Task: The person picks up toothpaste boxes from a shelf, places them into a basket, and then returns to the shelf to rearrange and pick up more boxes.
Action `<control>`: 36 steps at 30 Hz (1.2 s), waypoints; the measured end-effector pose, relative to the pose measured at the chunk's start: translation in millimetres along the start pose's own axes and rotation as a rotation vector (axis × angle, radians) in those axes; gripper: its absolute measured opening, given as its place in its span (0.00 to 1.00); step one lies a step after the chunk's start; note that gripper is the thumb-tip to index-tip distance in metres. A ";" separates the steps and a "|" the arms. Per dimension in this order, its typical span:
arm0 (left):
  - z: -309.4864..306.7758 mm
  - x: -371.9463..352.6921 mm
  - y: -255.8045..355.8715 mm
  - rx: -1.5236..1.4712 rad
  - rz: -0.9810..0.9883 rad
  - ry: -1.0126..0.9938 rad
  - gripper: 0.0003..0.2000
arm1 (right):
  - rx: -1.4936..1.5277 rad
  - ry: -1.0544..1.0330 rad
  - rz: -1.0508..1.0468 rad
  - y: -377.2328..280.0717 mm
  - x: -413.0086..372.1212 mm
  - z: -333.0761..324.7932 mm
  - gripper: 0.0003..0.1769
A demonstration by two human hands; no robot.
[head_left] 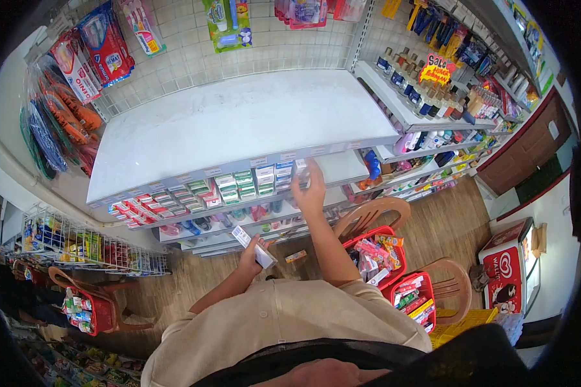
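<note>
My left hand [248,259] is closed around slim white toothpaste boxes [263,257] with dark print, held low in front of the shelving. My right hand [311,192] reaches up to the shelf under the white top board, its fingers gripping the end of a white toothpaste box [301,168]. Left of that box stand blue-and-white boxes [283,175], then green-and-white boxes [236,187] and red-and-white boxes [139,209], in rows with their ends facing out. The far end of the box in my right hand is hidden.
Red baskets full of packaged goods [414,298] sit on brown chairs [450,290] at my right. Another filled red basket [103,316] is at the left, near a person in dark clothes. A small orange packet [296,257] lies below. Perfume bottles [419,84] line the right shelf.
</note>
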State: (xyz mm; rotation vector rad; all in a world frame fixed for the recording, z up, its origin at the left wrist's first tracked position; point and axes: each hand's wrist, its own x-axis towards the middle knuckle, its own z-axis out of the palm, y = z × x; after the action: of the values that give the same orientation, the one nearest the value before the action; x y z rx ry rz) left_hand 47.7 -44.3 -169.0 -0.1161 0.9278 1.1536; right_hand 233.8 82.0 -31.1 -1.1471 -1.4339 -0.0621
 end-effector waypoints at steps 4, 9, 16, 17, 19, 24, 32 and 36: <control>-4.2 5.3 -1.2 0.003 -0.002 -0.001 0.28 | 0.000 -0.005 0.030 -0.2 0.8 -0.2 0.27; -0.7 3.1 -1.4 0.016 0.005 0.020 0.28 | 0.005 -0.015 0.084 1.0 1.7 -0.5 0.26; 1.4 1.4 -1.8 0.016 -0.003 0.027 0.25 | -0.005 0.002 0.054 0.1 1.9 -0.5 0.27; 2.9 1.3 -2.2 0.016 -0.003 0.026 0.25 | -0.006 0.003 0.053 0.5 1.6 -1.0 0.27; 15.5 -8.9 0.7 -0.003 -0.008 -0.057 0.20 | 0.033 -0.009 0.093 -3.4 0.3 -3.9 0.30; 78.2 -43.6 13.2 0.037 -0.029 -0.289 0.16 | 0.085 -0.055 0.184 -22.6 -62.3 -43.8 0.35; 147.0 -51.3 -29.2 0.176 -0.173 -0.678 0.23 | 0.265 -0.086 0.112 -55.5 -138.1 -112.2 0.33; 172.6 -57.9 -39.1 0.378 -0.100 -0.874 0.32 | 0.152 -0.014 0.340 -44.9 -127.8 -131.3 0.29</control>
State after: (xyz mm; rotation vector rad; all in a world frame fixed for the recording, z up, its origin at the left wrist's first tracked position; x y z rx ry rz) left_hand 172.3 -13.9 -34.0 0.6023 0.3314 0.7872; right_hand 270.7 -98.7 -70.8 -1.2501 -1.2165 0.2890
